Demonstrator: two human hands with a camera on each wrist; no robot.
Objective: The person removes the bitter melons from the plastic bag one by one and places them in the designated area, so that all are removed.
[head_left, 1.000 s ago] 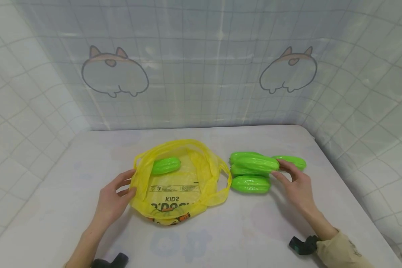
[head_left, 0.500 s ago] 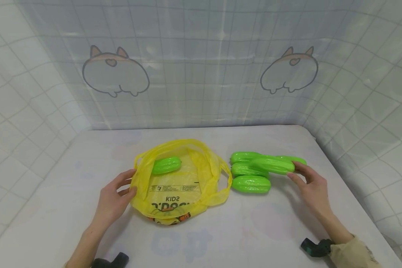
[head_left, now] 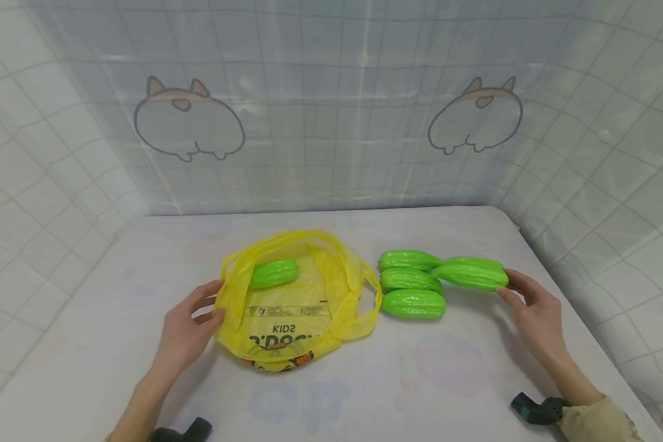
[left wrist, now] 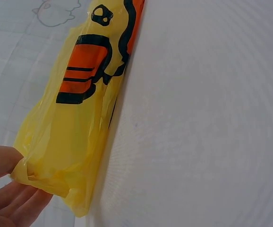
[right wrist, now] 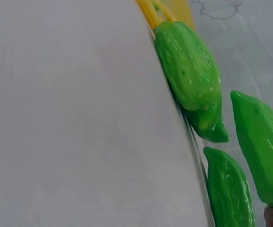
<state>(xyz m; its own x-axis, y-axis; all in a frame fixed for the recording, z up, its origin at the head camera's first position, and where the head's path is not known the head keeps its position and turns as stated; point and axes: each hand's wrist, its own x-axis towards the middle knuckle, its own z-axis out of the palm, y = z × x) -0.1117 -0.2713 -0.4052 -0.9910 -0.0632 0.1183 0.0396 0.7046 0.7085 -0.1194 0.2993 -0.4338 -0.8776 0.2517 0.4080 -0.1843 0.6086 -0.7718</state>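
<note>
My left hand (head_left: 185,325) pinches the left rim of a yellow plastic bag (head_left: 345,307), which lies with its mouth open. In the left wrist view, thumb and fingers (left wrist: 21,203) grip the bag's edge. One glossy green toy cucumber (head_left: 276,272) is inside the bag. My right hand (head_left: 537,319) pinches the right end of another ridged toy cucumber (head_left: 472,273). The right wrist view shows this held cucumber (right wrist: 261,146) raised above one lying on the table (right wrist: 228,194).
Right of the bag, three more toy cucumbers (head_left: 411,280) lie stacked in a column, close to the bag's handle (head_left: 371,307). A white table (head_left: 398,380) is enclosed by tiled-pattern curtains (head_left: 331,123). Black wrist devices (head_left: 536,409) sit on both forearms.
My right hand has moved right with the toy cucumber, drawing it off the column so that it overlaps the far-right one. The left hand and the bag have stayed put.
</note>
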